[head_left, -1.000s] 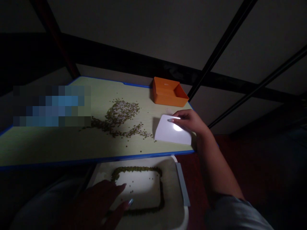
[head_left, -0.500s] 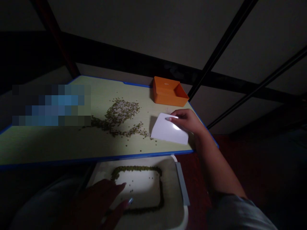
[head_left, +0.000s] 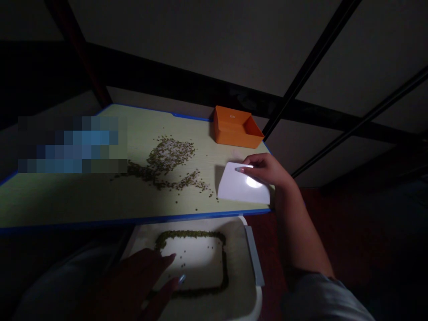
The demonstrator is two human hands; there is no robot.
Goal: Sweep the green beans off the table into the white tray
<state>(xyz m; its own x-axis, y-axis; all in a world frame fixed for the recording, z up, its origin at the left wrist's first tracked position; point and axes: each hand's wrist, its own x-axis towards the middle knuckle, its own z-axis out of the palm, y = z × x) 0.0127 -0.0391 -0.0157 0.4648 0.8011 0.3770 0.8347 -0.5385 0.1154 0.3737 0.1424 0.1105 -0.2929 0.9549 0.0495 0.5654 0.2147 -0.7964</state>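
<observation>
With our right hand (head_left: pixel 265 171) pinching the white scraper (head_left: pixel 242 189) upright just right of the scattered beans (head_left: pixel 170 162), we judge a leftward sweep comes next, toward the tray (head_left: pixel 240 249) our spread left hand (head_left: pixel 140 281) steadies.

A white scraper card (head_left: pixel 242 189) stands tilted on the table's right edge, beside scattered green beans (head_left: pixel 169 165).

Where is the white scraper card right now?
In the head view the white scraper card stands on the table near its front right corner, held by the right hand, just right of the scattered green beans and nearer than the orange box.
</observation>
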